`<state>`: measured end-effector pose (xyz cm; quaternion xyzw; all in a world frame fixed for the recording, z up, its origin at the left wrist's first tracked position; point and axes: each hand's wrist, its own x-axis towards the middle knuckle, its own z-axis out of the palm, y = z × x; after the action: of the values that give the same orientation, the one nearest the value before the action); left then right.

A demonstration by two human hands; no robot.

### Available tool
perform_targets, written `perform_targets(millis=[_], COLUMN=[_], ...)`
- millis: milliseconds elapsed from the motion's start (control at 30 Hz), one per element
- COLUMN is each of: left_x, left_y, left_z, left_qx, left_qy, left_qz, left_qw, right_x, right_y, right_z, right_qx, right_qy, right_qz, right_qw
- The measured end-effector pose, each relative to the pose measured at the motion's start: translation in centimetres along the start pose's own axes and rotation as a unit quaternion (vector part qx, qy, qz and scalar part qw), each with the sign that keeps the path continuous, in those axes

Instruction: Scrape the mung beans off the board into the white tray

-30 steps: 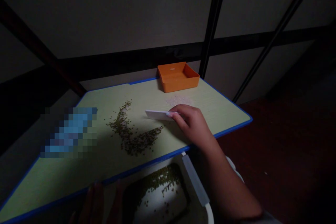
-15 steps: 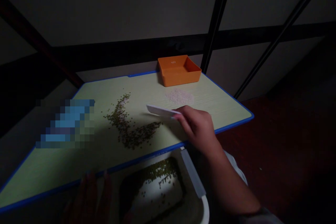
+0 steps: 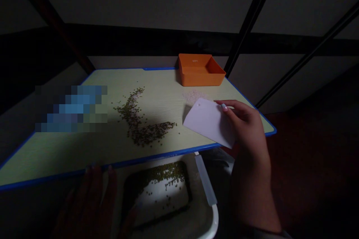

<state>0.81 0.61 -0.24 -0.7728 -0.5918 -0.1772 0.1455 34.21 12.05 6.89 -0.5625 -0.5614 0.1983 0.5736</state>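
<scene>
My right hand point(image 3: 246, 127) grips a white flat plastic scraper point(image 3: 209, 121) and holds it tilted above the right part of the yellow-green table point(image 3: 84, 149), its face turned toward me. A curved trail of small green beans point(image 3: 140, 123) lies on the table to the scraper's left. A faint patch of white grains point(image 3: 192, 96) sits just behind the scraper. Below the table's front edge my left hand point(image 3: 89, 201) holds the rim of a white tray point(image 3: 207, 201) with green beans in it; its fingers are dim in the shadow.
An orange open box point(image 3: 200, 70) stands at the table's far edge. A blurred blue patch point(image 3: 71, 108) covers something on the table's left. Dark metal bars point(image 3: 246, 26) and a pale wall rise behind. Dark floor lies to the right.
My right hand has drawn back to the right and lifted the scraper off the beans, turning its flat face toward me. The view has shifted a little.
</scene>
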Motion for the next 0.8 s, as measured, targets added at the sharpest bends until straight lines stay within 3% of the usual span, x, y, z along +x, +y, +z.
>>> perform_targets(millis=[133,400,800], left_x=[0.0,-0.3,-0.6], left_y=[0.3,-0.2,-0.8], left_z=[-0.3,-0.8,-0.5], left_qx=[0.011,0.06,0.056], left_qy=[-0.015,-0.052,-0.025], left_qz=[-0.017,0.011,0.048], left_qw=[1.0,0.997,0.997], right_x=[-0.2,-1.1,-3.2], right_y=[-0.3,-1.1,-3.1], right_z=[0.8,2.5,4.1], right_qx=[0.029,0.046,0.07], right_qy=[-0.028,-0.082,-0.145], right_qz=[0.004,-0.02,-0.018], right_qw=[0.999,0.995,0.987])
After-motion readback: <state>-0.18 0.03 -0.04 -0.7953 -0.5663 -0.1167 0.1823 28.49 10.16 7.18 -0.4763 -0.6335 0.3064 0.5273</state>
